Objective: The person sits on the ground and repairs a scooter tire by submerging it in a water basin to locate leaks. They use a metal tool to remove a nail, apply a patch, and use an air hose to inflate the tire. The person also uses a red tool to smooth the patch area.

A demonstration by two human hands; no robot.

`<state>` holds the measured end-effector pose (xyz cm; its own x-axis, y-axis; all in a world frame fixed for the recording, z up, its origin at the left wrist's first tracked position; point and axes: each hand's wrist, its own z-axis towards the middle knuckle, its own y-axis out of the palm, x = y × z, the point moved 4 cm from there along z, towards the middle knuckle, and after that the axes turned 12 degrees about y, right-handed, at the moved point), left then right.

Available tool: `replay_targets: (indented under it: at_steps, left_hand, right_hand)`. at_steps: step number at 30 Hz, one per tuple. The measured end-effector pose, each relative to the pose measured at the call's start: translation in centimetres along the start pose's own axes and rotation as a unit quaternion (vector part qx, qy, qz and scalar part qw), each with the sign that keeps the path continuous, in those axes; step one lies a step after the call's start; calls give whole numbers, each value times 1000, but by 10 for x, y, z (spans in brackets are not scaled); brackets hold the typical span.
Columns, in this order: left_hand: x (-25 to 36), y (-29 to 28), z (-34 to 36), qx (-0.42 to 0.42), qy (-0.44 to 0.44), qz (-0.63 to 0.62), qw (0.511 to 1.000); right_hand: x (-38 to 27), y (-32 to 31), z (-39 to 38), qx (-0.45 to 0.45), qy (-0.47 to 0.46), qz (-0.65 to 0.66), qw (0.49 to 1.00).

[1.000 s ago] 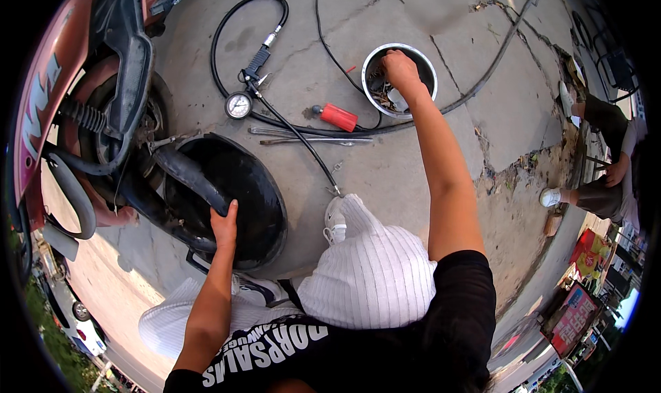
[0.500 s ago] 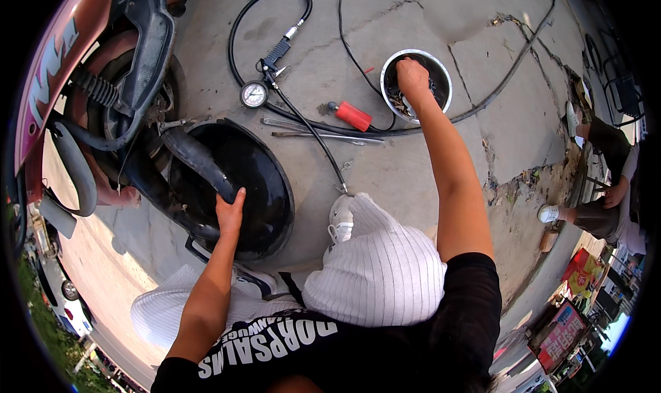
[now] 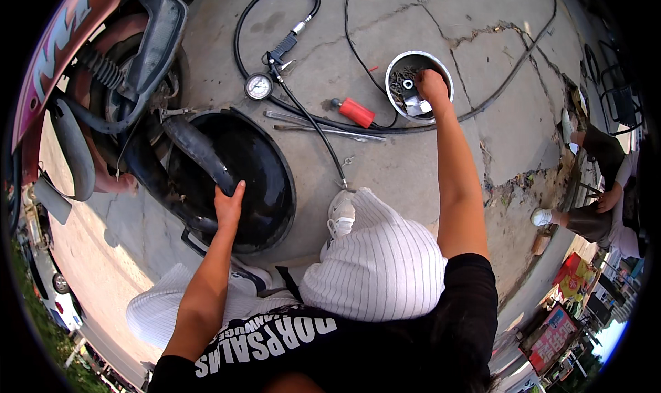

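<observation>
My left hand (image 3: 228, 203) grips the end of a black rubber tube (image 3: 197, 146), held over a black round basin (image 3: 258, 217) beside a scooter's wheel (image 3: 169, 69). My right hand (image 3: 431, 84) reaches into a silver metal bowl (image 3: 388, 83) of small metal parts (image 3: 407, 79), its fingers curled down and hidden from sight. Left of the bowl lie a red cylindrical tool (image 3: 357, 112), long steel bars (image 3: 358, 135) and an air gauge (image 3: 259, 86) with a trigger handle and black hoses.
The pink-red scooter (image 3: 34, 110) fills the left edge. A seated person (image 3: 602, 221) in dark trousers is at the right, near chairs (image 3: 616, 97). A thick hose (image 3: 496, 90) runs across the cracked concrete (image 3: 468, 21), and a broken strip with debris lies right of the bowl.
My right hand has shifted rightward inside the bowl, uncovering more of the parts. My left hand keeps its grip on the tube, and the whole view has shifted slightly.
</observation>
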<state>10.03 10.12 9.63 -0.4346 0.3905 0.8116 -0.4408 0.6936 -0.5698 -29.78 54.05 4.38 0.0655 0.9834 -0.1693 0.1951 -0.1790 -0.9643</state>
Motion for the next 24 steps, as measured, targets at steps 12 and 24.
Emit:
replay_targets:
  at_steps: [12,24]
  left_hand:
    - [-6,3,0,-13,-19,9,1000]
    - [-57,-11,5,-44,-47,35,997]
  right_hand:
    - [-18,3,0,47,-89,13,995]
    - [-43,-42,-50,58,-119,92,987]
